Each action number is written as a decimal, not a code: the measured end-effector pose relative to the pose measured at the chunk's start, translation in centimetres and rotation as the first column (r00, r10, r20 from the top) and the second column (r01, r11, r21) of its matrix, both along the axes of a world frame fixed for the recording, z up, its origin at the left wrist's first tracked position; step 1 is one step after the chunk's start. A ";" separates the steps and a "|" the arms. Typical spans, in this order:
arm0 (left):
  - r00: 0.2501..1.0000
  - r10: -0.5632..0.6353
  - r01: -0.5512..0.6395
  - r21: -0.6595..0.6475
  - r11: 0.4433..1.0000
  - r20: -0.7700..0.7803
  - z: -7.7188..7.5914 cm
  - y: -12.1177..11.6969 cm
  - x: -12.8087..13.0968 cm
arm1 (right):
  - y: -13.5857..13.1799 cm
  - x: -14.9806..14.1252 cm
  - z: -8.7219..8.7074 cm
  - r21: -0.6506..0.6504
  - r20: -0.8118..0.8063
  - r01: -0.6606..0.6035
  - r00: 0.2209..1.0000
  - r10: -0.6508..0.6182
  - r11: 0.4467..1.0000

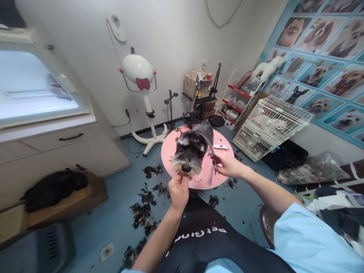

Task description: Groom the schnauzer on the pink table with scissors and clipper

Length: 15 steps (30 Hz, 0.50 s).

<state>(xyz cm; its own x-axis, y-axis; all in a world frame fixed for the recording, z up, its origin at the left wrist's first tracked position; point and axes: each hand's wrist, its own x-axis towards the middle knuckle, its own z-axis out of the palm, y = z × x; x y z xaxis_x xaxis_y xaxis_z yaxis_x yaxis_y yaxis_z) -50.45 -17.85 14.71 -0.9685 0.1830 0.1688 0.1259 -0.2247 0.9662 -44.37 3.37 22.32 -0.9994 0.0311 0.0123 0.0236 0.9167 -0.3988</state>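
Note:
A small grey and white dog stands on a round pink grooming table, its head toward me. My left hand is closed on the fur under the dog's chin. To the right of its head, my right hand is closed on a pair of scissors and a pink comb. The scissor blades lie along the dog's right cheek. A white clipper rests on the table behind my right hand.
Dark fur clippings litter the blue floor on the left. A white standing dryer is behind the table. A wire cage holding a white dog stands at right. A black dog lies on a low box at left.

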 end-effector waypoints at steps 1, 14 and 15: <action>1.000 -0.005 0.005 0.002 1.000 -0.008 0.0 0.0 0.0 | 0.0 0.0 0.2 0.013 0.008 -0.007 1.000 0.007 1.000; 0.999 -0.022 0.023 0.016 1.000 -0.038 0.2 0.1 0.6 | -0.7 0.5 3.8 0.526 0.069 0.030 0.995 -0.077 0.850; 0.999 -0.022 0.023 0.014 1.000 -0.036 0.3 0.1 0.7 | -0.8 0.5 4.2 0.544 0.074 0.019 0.995 -0.071 0.839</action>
